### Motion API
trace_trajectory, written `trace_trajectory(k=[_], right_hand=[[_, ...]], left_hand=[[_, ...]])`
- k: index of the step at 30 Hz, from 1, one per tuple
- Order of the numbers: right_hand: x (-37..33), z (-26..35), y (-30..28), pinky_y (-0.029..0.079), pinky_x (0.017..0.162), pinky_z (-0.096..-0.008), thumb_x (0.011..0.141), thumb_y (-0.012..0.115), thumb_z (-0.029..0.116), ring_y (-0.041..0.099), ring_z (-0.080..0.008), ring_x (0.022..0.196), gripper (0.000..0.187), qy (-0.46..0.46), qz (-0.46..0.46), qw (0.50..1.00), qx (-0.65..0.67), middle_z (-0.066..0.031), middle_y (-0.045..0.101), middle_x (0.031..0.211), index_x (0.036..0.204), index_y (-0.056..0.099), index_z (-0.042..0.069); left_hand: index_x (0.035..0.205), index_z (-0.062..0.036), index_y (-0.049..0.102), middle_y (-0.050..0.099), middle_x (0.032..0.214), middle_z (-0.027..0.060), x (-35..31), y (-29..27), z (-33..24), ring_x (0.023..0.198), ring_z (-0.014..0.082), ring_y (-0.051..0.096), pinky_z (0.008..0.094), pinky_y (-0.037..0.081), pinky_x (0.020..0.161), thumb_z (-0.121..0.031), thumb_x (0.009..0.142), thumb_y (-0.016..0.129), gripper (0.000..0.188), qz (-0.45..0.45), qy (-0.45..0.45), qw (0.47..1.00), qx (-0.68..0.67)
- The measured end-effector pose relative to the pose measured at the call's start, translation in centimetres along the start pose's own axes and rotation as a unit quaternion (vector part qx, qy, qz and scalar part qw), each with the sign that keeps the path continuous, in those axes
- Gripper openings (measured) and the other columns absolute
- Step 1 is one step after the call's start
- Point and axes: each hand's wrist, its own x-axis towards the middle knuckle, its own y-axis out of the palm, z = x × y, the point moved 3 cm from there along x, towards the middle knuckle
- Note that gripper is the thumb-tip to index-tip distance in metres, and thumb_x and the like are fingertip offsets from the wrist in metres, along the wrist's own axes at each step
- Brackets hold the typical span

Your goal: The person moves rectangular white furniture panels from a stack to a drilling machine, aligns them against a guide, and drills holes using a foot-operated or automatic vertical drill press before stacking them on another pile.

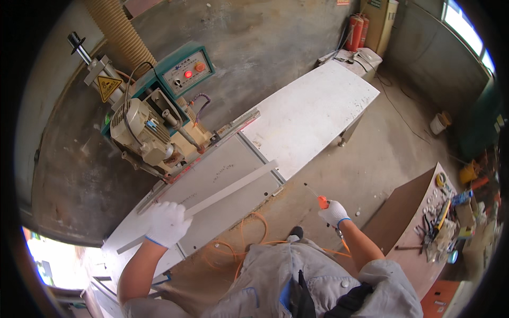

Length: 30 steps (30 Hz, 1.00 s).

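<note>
My left hand (167, 222), in a white glove with a blue cuff, is closed on a long, narrow pale strip (233, 187). The strip slants across the grey machine table (217, 167), its far end by the table's right edge; the glove hides part of it. Out to the right, over the floor, my right hand (335, 214) wears a matching glove. Its fingers wrap round an orange air blow gun (322, 202) whose thin nozzle points up and left. An orange hose (343, 245) runs from below that hand.
Behind the table stands a machine with a motor (143, 132) and a green control box (185, 71) with a lit red button. A white side table (318, 111) extends right. Hose coils (254, 222) lie on the floor. At right, a bench (424, 212) carries tools and tape.
</note>
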Motion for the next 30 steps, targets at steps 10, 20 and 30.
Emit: trace_trajectory(k=[10,20,30], right_hand=[[2.0,-3.8,-10.4,0.042,0.055,-0.0292,0.080,0.067,0.009,0.054,-0.0114,0.059,0.008,-0.053,-0.154,0.934,0.317,-0.0015,0.058,0.068,0.081,0.062,0.003],[-0.8,1.6,-7.7,0.056,0.066,-0.0420,0.078,0.074,0.026,0.073,-0.0330,0.073,0.032,-0.247,-0.038,0.957,-0.149,-0.0202,0.072,0.081,0.096,0.071,0.000],[8.0,2.5,2.2,0.050,0.050,-0.0340,0.081,0.080,0.024,0.064,-0.0192,0.055,0.029,-0.087,0.156,0.974,0.136,-0.0084,0.066,0.069,0.087,0.067,-0.001]], left_hand=[[0.095,-0.0096,0.063,0.059,0.085,0.0074,7.5,3.4,-15.0,0.083,0.0268,0.060,0.0412,0.047,0.078,-0.023,0.079,0.066,0.022,-0.075,0.038,0.988,-0.130],[0.127,-0.0049,0.058,0.057,0.126,0.0120,13.5,21.3,-25.5,0.117,0.0284,0.053,0.0434,0.047,0.094,-0.019,0.087,0.059,0.042,-0.045,-0.060,0.986,-0.146],[0.133,-0.0045,0.058,0.054,0.129,0.0173,12.2,28.6,-24.3,0.121,0.0338,0.052,0.0510,0.042,0.102,-0.019,0.091,0.056,0.044,-0.055,-0.142,0.973,-0.175]])
